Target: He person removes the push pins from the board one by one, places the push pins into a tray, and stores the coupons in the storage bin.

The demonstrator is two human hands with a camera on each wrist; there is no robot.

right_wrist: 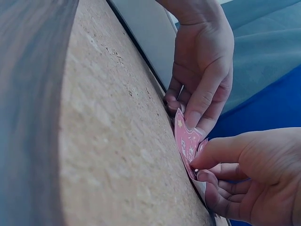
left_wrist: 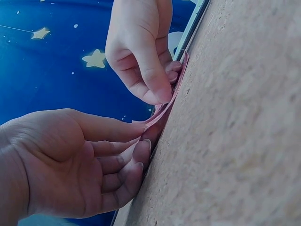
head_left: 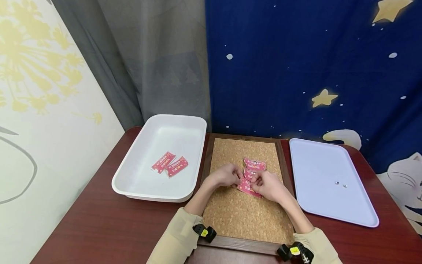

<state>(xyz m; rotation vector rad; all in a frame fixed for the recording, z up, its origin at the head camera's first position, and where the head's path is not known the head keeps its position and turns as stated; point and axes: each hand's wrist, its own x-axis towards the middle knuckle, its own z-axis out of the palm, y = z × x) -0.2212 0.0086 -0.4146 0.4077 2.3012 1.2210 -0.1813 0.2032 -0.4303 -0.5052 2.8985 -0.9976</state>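
On the framed cork board (head_left: 237,216) several pink coupons overlap in a column. The nearest coupon (head_left: 245,186) is pinched at its left edge by my left hand (head_left: 227,175), thumb on top and fingers below. My right hand (head_left: 268,186) holds its thumb and fingertips together on the same coupon's upper right part; what lies between them is hidden. The top coupon (head_left: 262,165) has a small pin at its middle. In the right wrist view the held coupon (right_wrist: 184,141) bends up off the cork between both hands.
At the left a white deep tray (head_left: 132,187) holds two pink coupons (head_left: 177,167). A shallow white tray (head_left: 316,176) stands at the right with two small pins (head_left: 337,182) in it. Curtains hang behind the table (head_left: 99,227).
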